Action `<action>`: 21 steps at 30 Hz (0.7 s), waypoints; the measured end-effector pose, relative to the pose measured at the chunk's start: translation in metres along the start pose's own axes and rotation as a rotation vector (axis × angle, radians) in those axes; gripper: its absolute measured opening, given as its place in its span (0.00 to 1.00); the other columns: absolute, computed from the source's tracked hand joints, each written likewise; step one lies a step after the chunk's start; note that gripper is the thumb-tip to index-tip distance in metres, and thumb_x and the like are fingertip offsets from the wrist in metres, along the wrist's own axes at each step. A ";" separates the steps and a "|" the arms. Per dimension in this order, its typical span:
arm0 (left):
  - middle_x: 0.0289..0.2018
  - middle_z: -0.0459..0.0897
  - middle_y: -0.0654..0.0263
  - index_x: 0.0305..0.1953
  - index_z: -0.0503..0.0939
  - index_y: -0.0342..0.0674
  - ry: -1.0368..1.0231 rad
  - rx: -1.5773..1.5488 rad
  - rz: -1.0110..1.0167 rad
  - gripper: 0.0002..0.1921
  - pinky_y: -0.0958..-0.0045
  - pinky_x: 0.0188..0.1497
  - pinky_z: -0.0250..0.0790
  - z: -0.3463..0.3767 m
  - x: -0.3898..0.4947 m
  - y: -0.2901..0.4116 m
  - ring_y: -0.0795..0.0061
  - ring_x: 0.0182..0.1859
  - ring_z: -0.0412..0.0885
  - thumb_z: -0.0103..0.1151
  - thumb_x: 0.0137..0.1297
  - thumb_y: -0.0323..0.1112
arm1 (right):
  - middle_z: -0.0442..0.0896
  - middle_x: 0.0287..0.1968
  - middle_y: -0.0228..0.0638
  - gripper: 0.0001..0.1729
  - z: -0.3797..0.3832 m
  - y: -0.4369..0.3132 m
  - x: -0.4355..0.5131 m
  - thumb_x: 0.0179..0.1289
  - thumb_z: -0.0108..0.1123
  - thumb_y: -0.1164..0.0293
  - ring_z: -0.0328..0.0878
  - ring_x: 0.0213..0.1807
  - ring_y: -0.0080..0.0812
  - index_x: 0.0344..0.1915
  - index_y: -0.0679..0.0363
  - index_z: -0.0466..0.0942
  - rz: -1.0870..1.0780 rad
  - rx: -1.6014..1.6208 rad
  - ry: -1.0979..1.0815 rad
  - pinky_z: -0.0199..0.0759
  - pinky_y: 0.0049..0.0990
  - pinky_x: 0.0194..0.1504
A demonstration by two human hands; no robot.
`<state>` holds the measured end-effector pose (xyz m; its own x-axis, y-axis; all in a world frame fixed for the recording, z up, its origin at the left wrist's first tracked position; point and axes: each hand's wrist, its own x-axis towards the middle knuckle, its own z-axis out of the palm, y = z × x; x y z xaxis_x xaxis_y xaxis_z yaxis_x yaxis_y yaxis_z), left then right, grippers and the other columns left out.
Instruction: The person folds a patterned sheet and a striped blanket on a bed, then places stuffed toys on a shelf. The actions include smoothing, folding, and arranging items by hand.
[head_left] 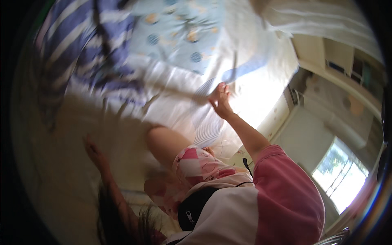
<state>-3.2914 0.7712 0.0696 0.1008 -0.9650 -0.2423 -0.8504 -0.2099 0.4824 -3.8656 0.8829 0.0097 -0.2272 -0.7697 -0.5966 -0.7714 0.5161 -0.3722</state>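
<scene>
My right hand (222,99) is spread over a pale bed sheet (174,110) printed with curved grey-blue lines. It holds nothing, and I cannot tell whether its palm rests on the cloth. Blurred at the left, my left hand (95,154) is above a shaded pale area, and no object shows in it. Beyond my hands lies a light blue cloth (174,39) with a pineapple and dot print. To its left, a rumpled purple-and-white striped cloth (107,58) lies in folds, partly on the sheet.
My bare knee (165,142) is bent at the sheet, below a pink-and-white printed garment. A black pouch (199,202) with a zip is at my waist. White fabric (321,18) hangs at the upper right. Farther right are shelving (337,58) and a bright window (341,174).
</scene>
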 end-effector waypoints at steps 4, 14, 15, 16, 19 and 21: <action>0.64 0.65 0.52 0.64 0.65 0.36 0.106 0.174 0.290 0.21 0.58 0.68 0.50 0.029 0.091 0.010 0.52 0.68 0.58 0.32 0.76 0.38 | 0.32 0.74 0.55 0.52 -0.027 -0.016 0.001 0.66 0.47 0.45 0.25 0.74 0.60 0.71 0.66 0.32 0.062 -0.051 -0.085 0.28 0.55 0.70; 0.70 0.54 0.54 0.69 0.54 0.38 -0.143 0.389 0.275 0.27 0.56 0.71 0.39 0.080 0.132 -0.063 0.54 0.72 0.48 0.29 0.76 0.45 | 0.51 0.71 0.50 0.41 -0.041 -0.041 0.003 0.64 0.56 0.58 0.46 0.73 0.51 0.69 0.63 0.49 0.188 0.143 0.136 0.48 0.38 0.70; 0.70 0.53 0.56 0.70 0.53 0.39 -0.177 0.290 0.285 0.28 0.54 0.71 0.37 0.077 0.133 -0.066 0.54 0.73 0.46 0.28 0.76 0.48 | 0.54 0.70 0.50 0.40 -0.045 -0.053 0.010 0.63 0.58 0.61 0.50 0.72 0.51 0.68 0.63 0.51 0.217 0.243 0.174 0.51 0.38 0.69; 0.71 0.53 0.57 0.70 0.52 0.41 -0.194 0.192 0.292 0.29 0.53 0.72 0.34 0.075 0.132 -0.065 0.55 0.73 0.44 0.27 0.75 0.50 | 0.59 0.68 0.50 0.39 -0.052 -0.068 0.019 0.62 0.59 0.65 0.55 0.69 0.50 0.68 0.61 0.52 0.182 0.301 0.264 0.53 0.38 0.68; 0.71 0.51 0.56 0.71 0.51 0.42 -0.280 0.075 0.229 0.29 0.52 0.72 0.31 0.067 0.130 -0.061 0.53 0.74 0.39 0.28 0.75 0.51 | 0.62 0.65 0.50 0.38 -0.082 -0.133 0.061 0.60 0.60 0.73 0.57 0.67 0.49 0.67 0.63 0.53 0.139 0.274 0.424 0.54 0.39 0.67; 0.71 0.51 0.55 0.70 0.51 0.42 -0.287 0.184 0.217 0.29 0.50 0.72 0.30 0.064 0.128 -0.053 0.52 0.74 0.39 0.28 0.75 0.49 | 0.64 0.64 0.49 0.35 -0.107 -0.192 0.104 0.59 0.60 0.76 0.59 0.67 0.49 0.65 0.66 0.57 -0.138 0.309 0.620 0.55 0.39 0.66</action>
<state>-3.2670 0.6693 -0.0405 -0.2175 -0.8952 -0.3889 -0.9168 0.0507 0.3961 -3.8045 0.6633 0.0957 -0.5072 -0.8605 -0.0483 -0.6345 0.4108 -0.6547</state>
